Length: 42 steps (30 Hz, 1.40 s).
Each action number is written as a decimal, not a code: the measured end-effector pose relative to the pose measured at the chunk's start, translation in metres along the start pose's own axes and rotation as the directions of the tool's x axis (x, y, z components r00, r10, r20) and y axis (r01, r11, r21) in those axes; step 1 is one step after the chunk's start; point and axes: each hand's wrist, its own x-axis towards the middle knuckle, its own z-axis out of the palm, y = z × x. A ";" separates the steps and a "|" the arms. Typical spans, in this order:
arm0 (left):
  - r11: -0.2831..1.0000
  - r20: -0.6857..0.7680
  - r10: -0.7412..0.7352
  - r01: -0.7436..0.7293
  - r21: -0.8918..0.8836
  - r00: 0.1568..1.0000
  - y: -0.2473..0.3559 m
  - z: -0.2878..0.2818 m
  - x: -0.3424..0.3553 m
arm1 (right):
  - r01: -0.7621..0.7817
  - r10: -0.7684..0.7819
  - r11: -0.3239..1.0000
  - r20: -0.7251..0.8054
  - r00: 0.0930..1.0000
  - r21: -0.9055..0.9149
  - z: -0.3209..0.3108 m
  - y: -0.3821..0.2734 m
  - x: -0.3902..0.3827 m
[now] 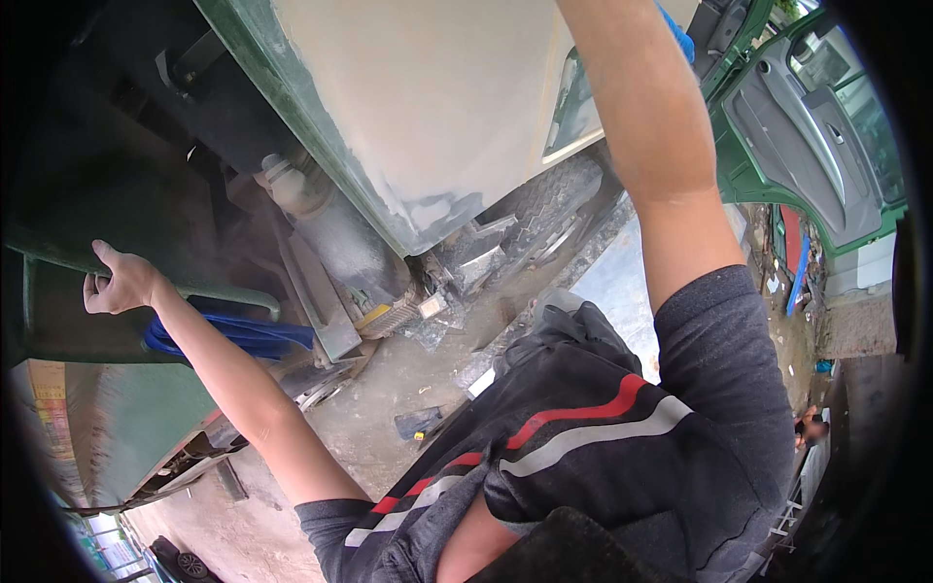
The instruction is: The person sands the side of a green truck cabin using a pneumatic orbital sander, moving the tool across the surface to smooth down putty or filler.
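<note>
My left hand (pixel 121 279) reaches out to the left, fingers curled round a green metal rail (pixel 228 294) with the thumb on top. Just below that rail hangs a bundle of blue hose or strap (pixel 228 335). My right arm stretches up across a large panel (pixel 428 87), past the upper edge of the head view, so the right hand is hidden from sight. The panel is coated in smooth beige, with bare green along its left edge and whitish worn patches at its lower corner. A bit of bright blue (pixel 677 37) shows beside my right forearm.
Behind the panel's edge leans a dusty grey cylinder (pixel 335 233) among metal pieces. Scraps litter the floor (pixel 379 389). An open green vehicle door (pixel 807 136) with grey trim stands at the right. Far right, a person (pixel 810 428) is partly visible.
</note>
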 end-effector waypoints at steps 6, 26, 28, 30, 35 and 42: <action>0.995 0.063 -0.084 0.087 -0.057 0.995 0.015 0.003 -0.004 | -0.064 0.058 0.997 0.140 0.988 0.033 -0.012 0.000 -0.278; 0.992 0.032 0.013 -0.017 0.123 0.999 0.007 -0.005 0.003 | -0.149 0.152 0.985 -0.029 0.988 0.092 -0.008 0.080 -0.032; 0.993 0.047 -0.034 0.028 0.119 0.998 0.014 -0.008 0.003 | -0.157 0.156 0.985 0.016 0.988 0.074 -0.016 0.072 -0.145; 0.990 0.024 -0.008 0.004 0.144 1.000 0.014 -0.007 0.001 | -0.338 0.332 0.932 0.066 0.941 0.134 -0.021 0.067 -0.246; 0.988 0.066 -0.031 0.021 0.151 0.997 0.022 -0.001 0.001 | -0.212 0.189 0.970 0.181 0.965 0.116 -0.028 0.063 -0.322; 0.990 0.069 -0.018 0.008 0.141 0.997 0.020 -0.003 -0.002 | -0.252 0.244 0.964 0.098 0.965 0.078 -0.015 0.090 -0.049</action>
